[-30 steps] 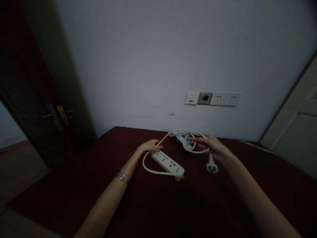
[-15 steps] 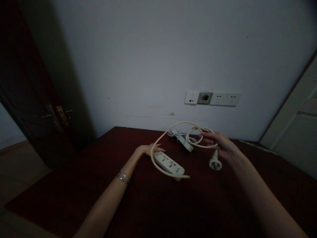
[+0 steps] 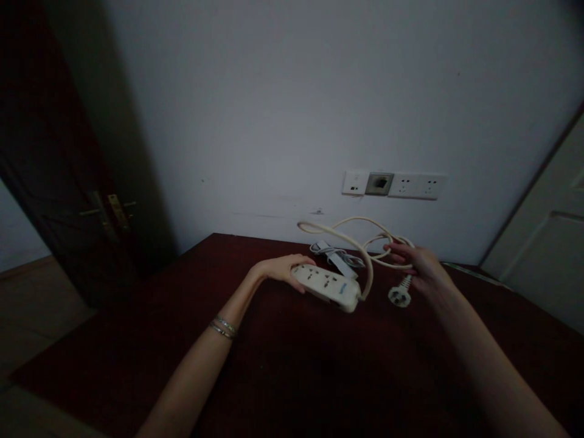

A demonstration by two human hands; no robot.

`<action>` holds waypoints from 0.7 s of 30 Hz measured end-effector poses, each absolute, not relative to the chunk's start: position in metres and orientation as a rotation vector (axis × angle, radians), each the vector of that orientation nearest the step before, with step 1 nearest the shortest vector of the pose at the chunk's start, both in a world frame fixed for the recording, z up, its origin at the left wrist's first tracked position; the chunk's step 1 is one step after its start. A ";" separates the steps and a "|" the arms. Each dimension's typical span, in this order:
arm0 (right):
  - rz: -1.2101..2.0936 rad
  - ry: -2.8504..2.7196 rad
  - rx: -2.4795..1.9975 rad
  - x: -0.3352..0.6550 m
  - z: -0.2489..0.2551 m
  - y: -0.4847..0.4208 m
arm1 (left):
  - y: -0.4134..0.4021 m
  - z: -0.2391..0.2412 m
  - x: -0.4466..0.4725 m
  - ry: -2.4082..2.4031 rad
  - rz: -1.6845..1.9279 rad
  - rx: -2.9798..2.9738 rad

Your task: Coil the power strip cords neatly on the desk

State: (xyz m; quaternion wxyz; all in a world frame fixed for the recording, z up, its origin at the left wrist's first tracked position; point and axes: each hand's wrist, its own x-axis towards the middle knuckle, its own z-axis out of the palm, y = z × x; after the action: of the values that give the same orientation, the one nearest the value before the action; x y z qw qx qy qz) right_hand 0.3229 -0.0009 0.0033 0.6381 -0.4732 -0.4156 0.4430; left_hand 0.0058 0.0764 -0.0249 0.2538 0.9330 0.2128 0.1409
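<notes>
two grips, well apart: clasping the power strip point(image 3: 325, 284) by its left end in the left hand point(image 3: 281, 268), over the table point(image 3: 292, 377); holding the looped cord point(image 3: 371, 268) in the right hand point(image 3: 424, 266), just above the plug point(image 3: 399, 296). probably gathering cord; next, likely needing slack drawn in.

Dark red table point(image 3: 283, 377): white block point(image 3: 345, 266), bundled cord point(image 3: 323, 246) atop.
</notes>
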 end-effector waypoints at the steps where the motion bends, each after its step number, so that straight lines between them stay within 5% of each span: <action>1: 0.948 -0.954 -1.111 0.324 0.001 0.001 | 0.072 -0.017 0.004 0.573 0.453 2.468; 11: 0.528 -1.553 -1.492 0.315 0.006 -0.005 | 0.076 0.002 -0.011 1.049 1.266 2.072; 15: 0.528 -1.931 -1.449 0.313 0.030 -0.031 | 0.086 -0.001 -0.021 1.330 1.337 2.053; 21: 0.516 -1.727 -1.564 0.337 0.061 -0.065 | 0.094 -0.006 -0.037 1.565 1.289 2.161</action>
State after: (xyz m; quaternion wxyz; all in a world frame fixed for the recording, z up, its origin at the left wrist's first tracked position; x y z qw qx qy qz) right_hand 0.3373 -0.0655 0.0606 0.3687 -0.6091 -0.6727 0.2011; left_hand -0.0370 0.0941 -0.0063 0.0891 0.7264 0.5260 0.4333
